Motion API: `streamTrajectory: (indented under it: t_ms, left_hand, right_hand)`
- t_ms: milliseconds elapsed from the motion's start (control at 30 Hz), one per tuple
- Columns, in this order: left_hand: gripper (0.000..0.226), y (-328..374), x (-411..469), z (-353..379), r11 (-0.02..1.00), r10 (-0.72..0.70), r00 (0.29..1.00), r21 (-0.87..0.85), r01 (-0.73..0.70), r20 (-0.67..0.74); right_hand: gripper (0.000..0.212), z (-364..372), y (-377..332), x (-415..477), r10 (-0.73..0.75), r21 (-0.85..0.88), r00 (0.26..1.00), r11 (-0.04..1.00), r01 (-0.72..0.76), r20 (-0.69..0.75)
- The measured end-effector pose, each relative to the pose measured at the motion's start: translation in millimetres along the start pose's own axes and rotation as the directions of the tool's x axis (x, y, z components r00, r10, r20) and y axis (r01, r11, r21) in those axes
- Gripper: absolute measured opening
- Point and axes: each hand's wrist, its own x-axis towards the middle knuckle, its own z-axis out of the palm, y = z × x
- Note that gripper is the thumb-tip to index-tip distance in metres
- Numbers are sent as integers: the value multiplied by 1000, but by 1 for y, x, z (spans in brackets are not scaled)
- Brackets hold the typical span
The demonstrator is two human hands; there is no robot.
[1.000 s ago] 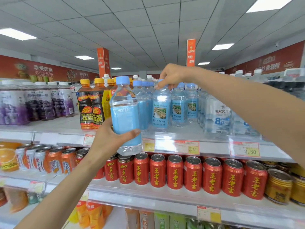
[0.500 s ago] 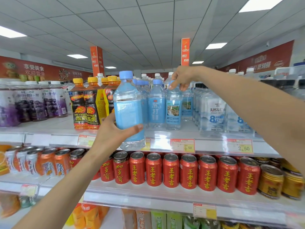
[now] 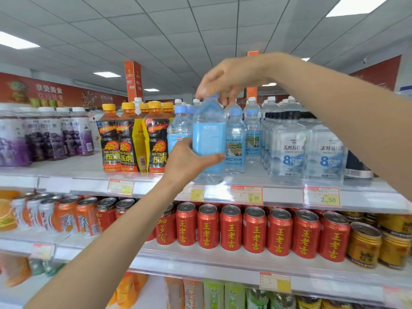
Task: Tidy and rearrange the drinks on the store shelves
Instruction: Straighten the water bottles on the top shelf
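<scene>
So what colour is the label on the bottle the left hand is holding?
Light blue, on the bottle in the left hand; head view shows it.

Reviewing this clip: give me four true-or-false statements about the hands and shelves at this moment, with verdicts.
1. The left hand grips the blue-label bottle round its body. True.
2. Red cans stand one shelf below that bottle. True.
3. The right hand rests on a red can. False: its fingers curl over the blue-label bottle's top.
4. The Hi-Tiger bottles have white caps. False: their caps are orange-yellow.
</scene>
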Motion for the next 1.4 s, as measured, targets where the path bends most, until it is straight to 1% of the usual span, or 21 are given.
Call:
streamTrajectory:
  t_ms: [33,67,133,200,267,300,333,367,400,433,500,567,633,700,800,900,1000,1067,1233,1400]
  left_hand:
    - [51,3,2,1,1000,4,1000,-5,-4,-1]
    - [49,6,3,1,1000,10,1000,-14,-10,-3]
    - [49,10,5,0,999,25,1000,-27,-25,-4]
    - [53,11,9,-3,999,51,999,-6,-51,12]
    - [69,9,11,-7,996,58,998,65,-60,34]
    - [77,5,11,-10,991,60,998,121,-62,19]
    - [80,1,11,-13,980,79,997,185,-73,-25]
    - [76,-5,9,-16,965,114,990,247,-90,-86]
    - [67,-10,6,-18,949,156,978,297,-109,-141]
    - [57,-15,5,-20,937,187,967,328,-122,-173]
    - [39,-25,3,-21,918,201,967,374,-130,-157]
    - [29,-34,3,-19,891,209,973,429,-147,-100]
    - [24,-41,1,-14,852,250,966,487,-189,-63]
    - [25,-47,1,-9,807,291,956,542,-233,-24]
    - [30,-52,5,0,764,294,956,598,-243,13]
    - [36,-53,8,10,736,295,956,640,-221,-8]
    - [39,-54,11,17,706,299,953,682,-192,-41]
    - [38,-55,14,21,675,305,951,715,-182,-46]
    - [35,-59,17,24,687,307,948,708,-163,-79]
    - [35,-59,17,23,673,310,948,721,-164,-73]
  right_hand:
    - [49,2,-3,-1,22,-84,1000,996,-22,-4]
    - [45,2,-2,2,33,-113,999,993,-37,-34]
    - [38,0,1,6,13,-56,993,998,-20,-121]
    - [31,-4,5,7,12,-5,983,1000,-13,-184]
    - [25,-9,10,8,26,25,981,999,-21,-190]
    - [20,-11,11,8,31,41,984,999,-24,-177]
    - [15,-14,12,9,33,49,987,998,-25,-158]
    - [11,-16,14,9,33,44,990,999,-27,-136]
    - [9,-19,14,9,35,20,993,999,-32,-117]
    - [11,-20,14,9,37,-19,994,999,-39,-101]
    - [16,-19,16,13,44,-114,994,992,-55,-97]
    - [19,-13,19,18,62,-194,993,978,-80,-98]
    - [23,-4,24,22,74,-237,993,967,-94,-95]
    - [28,3,30,24,69,-242,993,966,-90,-97]
    - [34,10,37,30,22,-254,996,966,-44,-89]
    - [33,14,40,34,-11,-293,995,956,-18,-99]
    - [32,15,42,35,-33,-277,992,961,-1,-121]
    - [34,15,42,38,-41,-271,994,962,11,-105]
    - [31,14,32,38,12,-214,997,976,-29,-80]
    - [31,20,33,38,-24,-210,994,978,1,-108]
